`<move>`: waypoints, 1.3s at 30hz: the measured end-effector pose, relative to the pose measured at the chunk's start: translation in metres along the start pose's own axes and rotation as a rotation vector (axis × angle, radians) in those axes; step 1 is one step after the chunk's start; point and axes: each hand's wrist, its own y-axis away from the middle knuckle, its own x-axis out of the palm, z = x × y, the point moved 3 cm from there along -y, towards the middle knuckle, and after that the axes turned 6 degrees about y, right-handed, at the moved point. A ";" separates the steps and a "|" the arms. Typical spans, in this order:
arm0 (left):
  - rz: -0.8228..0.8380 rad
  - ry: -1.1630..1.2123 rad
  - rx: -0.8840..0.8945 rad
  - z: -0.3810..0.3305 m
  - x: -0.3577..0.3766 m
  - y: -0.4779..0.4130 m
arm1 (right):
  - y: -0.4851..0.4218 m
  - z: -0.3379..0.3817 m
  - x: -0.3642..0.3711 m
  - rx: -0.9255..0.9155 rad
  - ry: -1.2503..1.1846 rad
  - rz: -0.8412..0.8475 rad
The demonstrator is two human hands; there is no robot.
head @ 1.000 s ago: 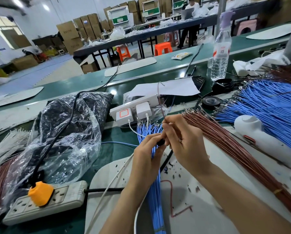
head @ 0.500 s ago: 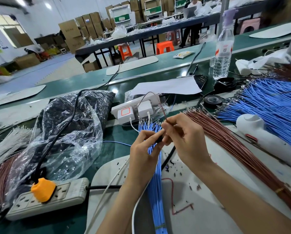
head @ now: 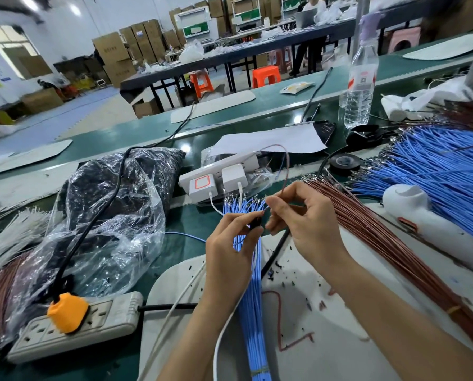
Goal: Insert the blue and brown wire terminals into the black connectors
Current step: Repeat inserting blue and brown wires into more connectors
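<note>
Between the two hands: one small black plastic connector (head: 256, 222), held above the white work mat (head: 339, 339).
Left hand (head: 227, 246): fingertips pinch the connector.
Right hand (head: 304, 224): thumb and forefinger pinch one thin brown wire (head: 285, 171) near its end, just beside the connector; contact cannot be told.
Wire axis: rises away from the person, then arcs leftward.
Bundles: one slim bundle of glossy blue wires (head: 254, 298) under the hands, running away from the person; one of brown wires (head: 381, 243), slanting at right.

Factory wire-assembly workshop. A long green workbench (head: 271, 103) crosses from 9 to 2 o'clock; bulk bundles of blue wires (head: 436, 166) and brown wires (head: 367, 232) lie at 3 o'clock; stacked cardboard boxes (head: 111, 50) and orange stools (head: 267, 75) stand towards 12 o'clock.
</note>
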 end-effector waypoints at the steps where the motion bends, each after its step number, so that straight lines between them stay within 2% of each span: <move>1: -0.011 0.006 -0.003 0.000 -0.001 0.000 | -0.001 -0.001 -0.001 0.005 0.009 -0.010; 8: -0.040 0.006 -0.012 -0.005 -0.002 -0.001 | -0.001 0.000 -0.001 0.010 0.042 0.008; 14: -0.048 -0.029 0.034 -0.004 -0.004 -0.001 | 0.003 -0.001 0.006 -0.034 0.291 0.106; 21: -0.018 -0.069 0.046 -0.001 -0.004 -0.001 | 0.001 -0.004 0.005 -0.055 0.377 0.169; 24: -0.001 -0.059 0.026 0.000 -0.003 -0.001 | 0.000 -0.006 0.003 -0.031 0.357 0.195; 30: 0.002 -0.051 0.019 -0.001 -0.002 -0.001 | -0.004 -0.007 -0.001 0.075 0.053 0.108; 36: 0.011 -0.061 0.025 -0.001 -0.003 0.000 | 0.000 -0.016 0.004 0.055 0.172 0.138; 39: -0.007 -0.044 0.018 -0.002 -0.003 -0.001 | 0.002 -0.011 0.006 0.071 0.119 0.128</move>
